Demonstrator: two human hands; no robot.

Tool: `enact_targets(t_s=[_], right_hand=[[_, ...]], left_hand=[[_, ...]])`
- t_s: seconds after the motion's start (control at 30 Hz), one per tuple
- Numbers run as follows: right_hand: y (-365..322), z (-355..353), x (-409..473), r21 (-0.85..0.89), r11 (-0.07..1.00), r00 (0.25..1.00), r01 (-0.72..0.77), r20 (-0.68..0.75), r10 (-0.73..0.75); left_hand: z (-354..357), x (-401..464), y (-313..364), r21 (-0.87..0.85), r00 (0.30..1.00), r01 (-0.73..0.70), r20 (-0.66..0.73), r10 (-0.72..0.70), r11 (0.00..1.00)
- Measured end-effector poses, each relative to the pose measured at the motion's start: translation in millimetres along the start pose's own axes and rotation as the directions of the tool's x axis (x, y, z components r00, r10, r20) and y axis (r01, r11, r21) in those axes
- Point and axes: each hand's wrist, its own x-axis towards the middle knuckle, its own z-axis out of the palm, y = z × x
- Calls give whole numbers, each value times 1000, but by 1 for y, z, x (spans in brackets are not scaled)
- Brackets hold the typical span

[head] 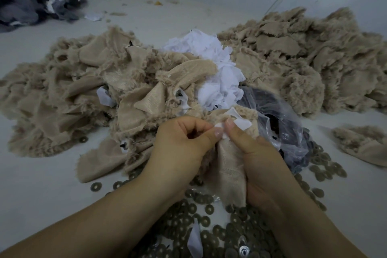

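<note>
**Beige plush piece held in both hands, white patch at the thumb tips**

The piece hangs between the two palms, smooth backing up, with its upper edge bunched right under the thumbs. The right hand wraps its fingers round the fabric from the side, thumb pressed onto the white patch. The left hand is curled tight, thumb and forefinger pinching the patch's near corner.

This looks like the step of seating the patch against the backing (or perhaps peeling it off; I cannot tell which). The next move likely calls for a firm pinch and a free fingertip to flatten or lift the patch without losing the fold.

Washers lie scattered below the wrists. A plastic bag of dark parts sits just beyond the right fingers.
</note>
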Motion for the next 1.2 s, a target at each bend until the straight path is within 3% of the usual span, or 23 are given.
enact_targets(t_s=[0.33, 0.47, 0.63, 0.73, 0.8, 1.0, 1.2], right_hand=[[0, 0, -1, 9, 999, 997, -50, 60, 49], [-1, -2, -1, 15, 998, 992, -61, 110, 59], [-17, -10, 2, -8, 1000, 991, 23, 130, -22], [-43, -19, 4, -79, 985, 988, 151, 28, -149], [-54, -26, 5, -123, 980, 987, 159, -17, -162], [-37, -23, 3, -292, 940, 983, 176, 112, -149], [-18, -8, -3, -306, 930, 971, 205, 186, -153]], left_hand=[[-3, 8, 6, -207, 985, 163, 83, -149, 965], [-6, 10, 4, -202, 984, 177, 71, -166, 963], [-17, 19, 7, -23, 999, 29, 25, -29, 999], [-30, 28, 9, 181, 996, -72, -31, 79, 981], [-31, 29, 12, 223, 997, -73, 8, 73, 972], [-11, 16, 22, 46, 966, -33, 259, 20, 998], [-9, 10, 25, -34, 986, -9, 163, 15, 999]])
